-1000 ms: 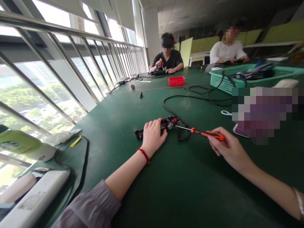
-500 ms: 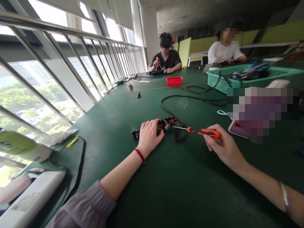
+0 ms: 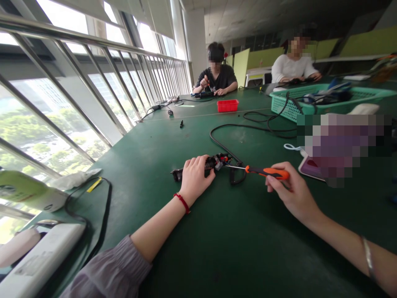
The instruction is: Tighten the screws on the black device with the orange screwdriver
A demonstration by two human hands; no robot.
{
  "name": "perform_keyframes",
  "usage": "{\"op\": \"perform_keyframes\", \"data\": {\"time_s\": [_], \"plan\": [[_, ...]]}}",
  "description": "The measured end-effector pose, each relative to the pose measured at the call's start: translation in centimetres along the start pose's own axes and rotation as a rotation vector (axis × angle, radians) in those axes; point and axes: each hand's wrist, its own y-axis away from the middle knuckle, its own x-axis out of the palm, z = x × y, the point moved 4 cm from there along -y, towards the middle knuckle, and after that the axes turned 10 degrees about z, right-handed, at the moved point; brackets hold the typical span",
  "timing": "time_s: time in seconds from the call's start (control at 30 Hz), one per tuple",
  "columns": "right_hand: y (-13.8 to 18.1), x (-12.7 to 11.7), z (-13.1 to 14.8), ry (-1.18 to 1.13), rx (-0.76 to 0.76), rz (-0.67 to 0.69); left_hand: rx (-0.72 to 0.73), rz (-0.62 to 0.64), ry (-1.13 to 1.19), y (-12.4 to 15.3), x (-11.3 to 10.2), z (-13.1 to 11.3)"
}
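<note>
My left hand (image 3: 195,178) is wrapped over a black corded device (image 3: 219,160) lying on the green tabletop, with red and grey inner parts exposed at its right end. The palm covers its middle; a black end sticks out to the left. In my right hand (image 3: 290,188) is an orange and black screwdriver (image 3: 267,172), gripped by its handle and held nearly level. Its thin metal shaft points left, and the tip is at the exposed parts; whether it sits on a screw is too small to tell. A black loop-shaped piece (image 3: 238,177) lies just below the shaft.
A black cable (image 3: 214,134) runs from the device to the back right. Farther off are a red tray (image 3: 227,106) and a green basket (image 3: 291,111) with tools. A power strip (image 3: 43,256) and a bottle (image 3: 31,192) lie left. Two people sit across the table.
My right hand and the screwdriver have shifted very slightly to the right. The left hand and the device look unmoved.
</note>
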Motion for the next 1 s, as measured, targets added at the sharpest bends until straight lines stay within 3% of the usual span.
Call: {"op": "perform_keyframes", "data": {"time_s": [0.37, 0.57, 0.8, 1.0], "plan": [[0.1, 0.1, -1.0, 0.022, 0.109, 0.022, 0.007, -0.015, 0.034, 0.1, 0.0, -0.1], [-0.1, 0.1, -1.0, -0.083, 0.061, 0.015, 0.021, -0.027, 0.019, 0.2, 0.1, -0.1], [0.0, 0.3, -0.7, 0.012, 0.121, 0.076, 0.034, 0.005, 0.030, 0.2, -0.1, 0.1], [0.0, 0.2, -0.8, -0.018, 0.096, 0.046, 0.047, 0.014, 0.024, 0.1, -0.1, 0.1]]}}
